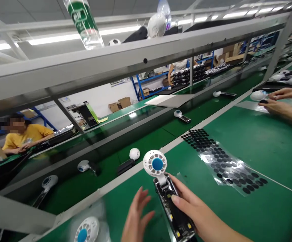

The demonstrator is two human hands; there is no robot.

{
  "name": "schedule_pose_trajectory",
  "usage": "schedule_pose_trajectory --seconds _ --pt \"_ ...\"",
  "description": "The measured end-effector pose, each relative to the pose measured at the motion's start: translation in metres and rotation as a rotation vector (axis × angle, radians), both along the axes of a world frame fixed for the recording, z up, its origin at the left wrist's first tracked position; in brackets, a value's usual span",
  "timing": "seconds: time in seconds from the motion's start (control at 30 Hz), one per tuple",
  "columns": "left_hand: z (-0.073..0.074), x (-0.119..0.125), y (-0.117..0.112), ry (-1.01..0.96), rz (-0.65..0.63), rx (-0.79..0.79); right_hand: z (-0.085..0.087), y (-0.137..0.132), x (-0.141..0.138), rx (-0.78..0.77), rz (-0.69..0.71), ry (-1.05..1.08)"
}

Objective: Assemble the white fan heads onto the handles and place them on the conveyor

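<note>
My right hand [191,205] is wrapped round the black handle of a small handheld fan [172,208], its thumb lying on the handle's face. The handle is uncovered, so a circuit board and yellow parts show. At its top sits a round white fan head [155,163] with a blue centre. Just left of the handle, my left hand [137,216] is held up with fingers apart, touching nothing. To its lower left, another white fan head [87,230] with a blue centre lies by clear plastic, cut off by the frame's bottom edge.
A clear sheet of black round stickers [223,161] lies on the green table [269,141] at right. Several fans, one a white-headed fan [134,154], lie along the green conveyor belt [158,134]. A co-worker's hands [279,101] hold a fan at far right. A metal shelf beam [125,55] crosses overhead.
</note>
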State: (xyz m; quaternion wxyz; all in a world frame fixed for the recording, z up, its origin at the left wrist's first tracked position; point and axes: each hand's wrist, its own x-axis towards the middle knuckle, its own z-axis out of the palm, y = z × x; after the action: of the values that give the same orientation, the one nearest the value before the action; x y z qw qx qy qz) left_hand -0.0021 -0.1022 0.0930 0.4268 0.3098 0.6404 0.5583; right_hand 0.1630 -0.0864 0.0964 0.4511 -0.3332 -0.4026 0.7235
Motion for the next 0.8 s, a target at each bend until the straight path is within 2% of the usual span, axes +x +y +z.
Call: schedule_pose_trajectory --seconds 0.03,0.07,0.1,0.13,0.2,0.27,0.33,0.37,0.5,0.53,0.6,0.67,0.7,0.77,0.8 --pt "-0.011 0.014 0.01 -0.295 -0.187 0.065 -0.008 0.0 -0.003 0.027 0.007 -0.073" --pt "-0.023 0.026 0.019 -0.469 -0.312 0.057 -0.015 0.0 -0.004 0.053 0.005 -0.168" --pt "-0.033 0.035 0.026 -0.569 -0.37 0.049 -0.022 0.002 -0.005 0.072 0.005 -0.275" --pt "-0.042 0.042 0.03 -0.644 -0.407 0.031 -0.029 0.005 -0.003 0.087 0.003 -0.379" --pt "-0.054 0.051 0.037 -0.587 -0.426 -0.003 -0.04 0.013 0.003 0.101 0.004 -0.509" --pt "-0.055 0.052 0.044 -0.207 -0.515 0.016 -0.051 0.024 0.016 0.1 0.011 -0.493" --pt "-0.048 0.043 0.062 0.322 -0.594 0.053 -0.06 0.034 0.033 0.077 -0.042 -0.45" --pt "-0.043 0.034 0.076 0.555 -0.59 0.065 -0.063 0.039 0.043 0.043 -0.087 -0.461" --pt "-0.025 -0.024 0.152 0.985 -0.397 0.003 -0.075 0.053 0.088 -0.141 -0.3 -0.77" --pt "-0.023 -0.039 0.17 1.067 -0.388 -0.041 -0.078 0.055 0.098 -0.149 -0.329 -0.861" --pt "-0.021 -0.061 0.198 1.189 -0.48 -0.14 -0.084 0.057 0.115 -0.088 -0.355 -1.024" --pt "-0.017 -0.069 0.207 1.297 -0.573 -0.194 -0.086 0.056 0.123 0.058 -0.373 -1.186" --pt "-0.014 -0.067 0.204 1.349 -0.588 -0.195 -0.085 0.055 0.123 0.146 -0.405 -1.267" --pt "-0.006 -0.053 0.184 1.446 -0.544 -0.144 -0.075 0.051 0.111 0.284 -0.516 -1.361" --pt "-0.003 -0.042 0.168 1.484 -0.507 -0.101 -0.066 0.049 0.1 0.328 -0.56 -1.322"
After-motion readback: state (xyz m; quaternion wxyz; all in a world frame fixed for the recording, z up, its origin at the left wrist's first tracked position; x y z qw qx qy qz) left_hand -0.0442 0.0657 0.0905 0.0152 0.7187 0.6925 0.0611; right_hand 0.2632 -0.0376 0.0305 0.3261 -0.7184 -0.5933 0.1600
